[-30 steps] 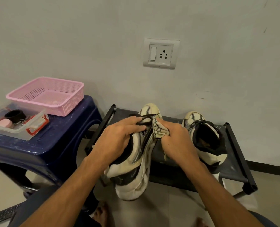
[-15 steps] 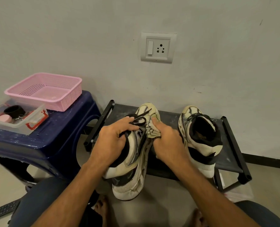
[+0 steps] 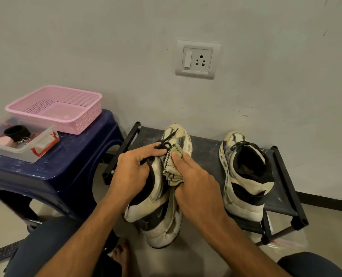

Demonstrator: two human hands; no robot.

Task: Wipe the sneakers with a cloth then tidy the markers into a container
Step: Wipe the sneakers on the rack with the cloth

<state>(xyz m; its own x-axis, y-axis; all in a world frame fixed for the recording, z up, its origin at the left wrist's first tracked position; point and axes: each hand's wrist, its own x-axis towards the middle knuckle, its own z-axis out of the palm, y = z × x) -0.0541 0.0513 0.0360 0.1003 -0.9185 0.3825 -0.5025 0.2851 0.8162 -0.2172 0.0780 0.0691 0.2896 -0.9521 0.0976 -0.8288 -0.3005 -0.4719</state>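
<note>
My left hand (image 3: 133,173) grips a worn cream and black sneaker (image 3: 162,220) by its collar and laces, tilted with the toe pointing at the wall. A small pale cloth with dark stitched edges (image 3: 171,168) is bunched in my right hand (image 3: 196,188), which presses it against the sneaker's side near the laces. The second sneaker (image 3: 244,174) stands upright on the black shoe rack (image 3: 286,198) to the right. No markers can be made out.
A dark blue plastic stool (image 3: 66,164) at the left carries a pink mesh basket (image 3: 56,107) and a clear lidless box (image 3: 24,143) with small items inside. A wall socket (image 3: 197,59) is above. A keyboard corner (image 3: 0,253) lies on the floor.
My right hand has slid the cloth back along the sneaker's side towards me. The left hand keeps its grip, and the view has shifted slightly.
</note>
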